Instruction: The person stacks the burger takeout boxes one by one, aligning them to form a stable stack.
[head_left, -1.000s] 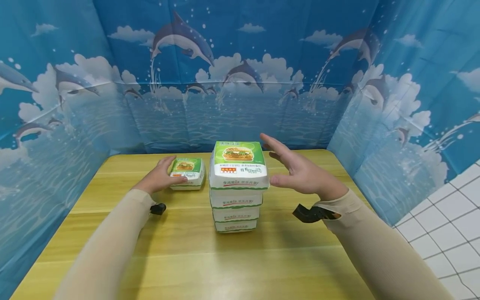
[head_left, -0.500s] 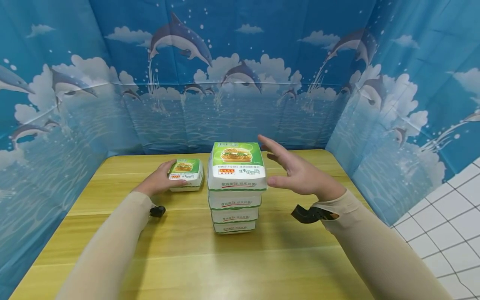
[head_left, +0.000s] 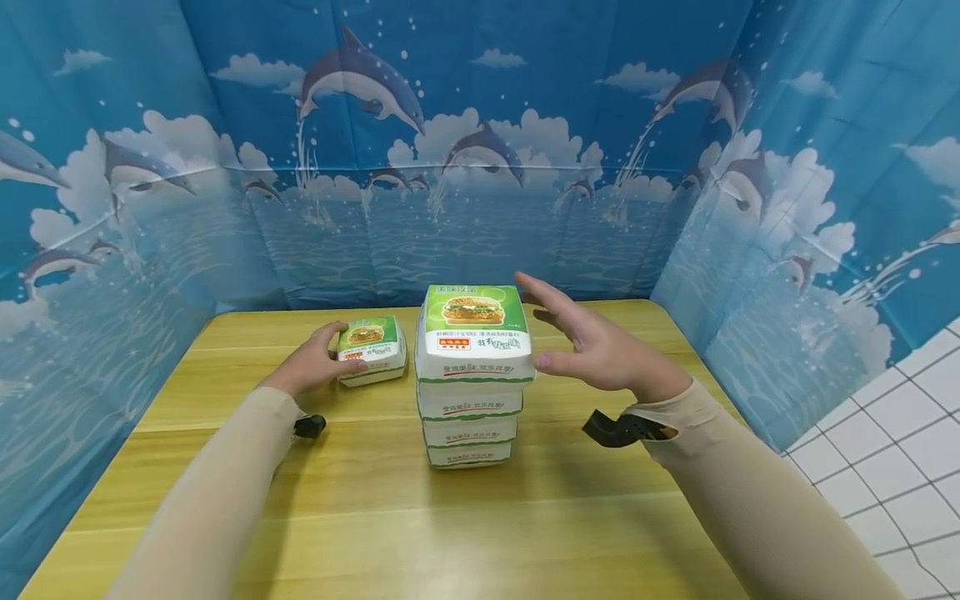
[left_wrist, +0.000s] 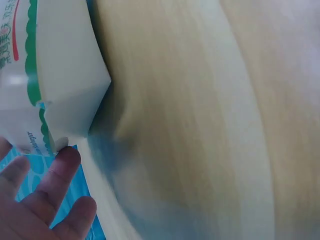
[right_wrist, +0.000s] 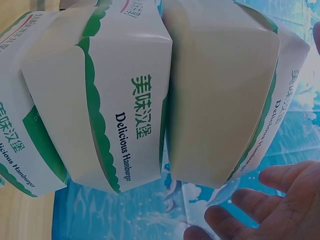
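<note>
Several white and green paper hamburger boxes (head_left: 469, 403) form an upright stack in the middle of the table in the head view. The top hamburger box (head_left: 474, 343) has a burger picture on its lid. To the left of the stack is a single hamburger box (head_left: 372, 343), turned slightly. My left hand (head_left: 311, 360) holds its left side, thumb at the front and fingers behind; in the left wrist view a fingertip (left_wrist: 67, 156) meets its lower edge. Beside the stack's right side, my right hand (head_left: 592, 340) has spread fingers; its thumb tip is close to the top box, contact unclear.
Yellow wood-grain table (head_left: 480, 533) lies under everything. A blue dolphin-printed curtain (head_left: 480, 225) stands behind and at both sides. White tiles (head_left: 892, 442) show at the right. Each wrist wears a black device, such as the right wrist mount (head_left: 626, 428).
The single box has turned slightly, its right side now farther back, and my left hand has shifted a little left. My right hand and the stack hold nearly still.
</note>
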